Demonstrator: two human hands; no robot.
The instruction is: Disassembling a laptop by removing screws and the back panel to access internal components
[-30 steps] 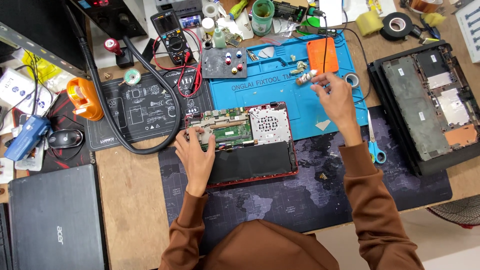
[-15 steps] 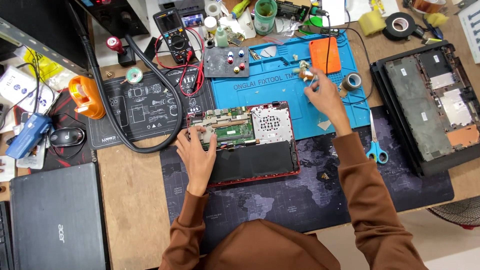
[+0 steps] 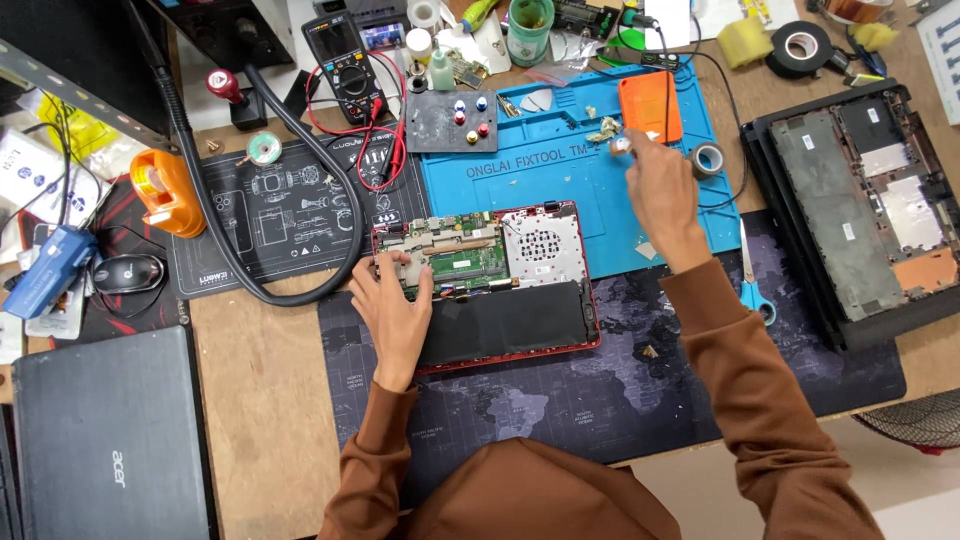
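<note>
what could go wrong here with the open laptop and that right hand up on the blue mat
The left hand presses bare on the exposed circuit board of the open red laptop, so static or flexing might harm it. The right hand pinches a small part above the cluttered blue mat; dropped, it could get lost.

Wooden workbench (image 3: 265, 400), dark map-print desk mat (image 3: 560, 400), blue repair mat (image 3: 570, 190), black schematic mat (image 3: 280, 215), closed black laptop (image 3: 105, 440)

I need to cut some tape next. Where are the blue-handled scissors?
In the head view, the scissors lie right of centre on the dark mat's upper edge, between the right forearm and the opened black laptop base.
</note>
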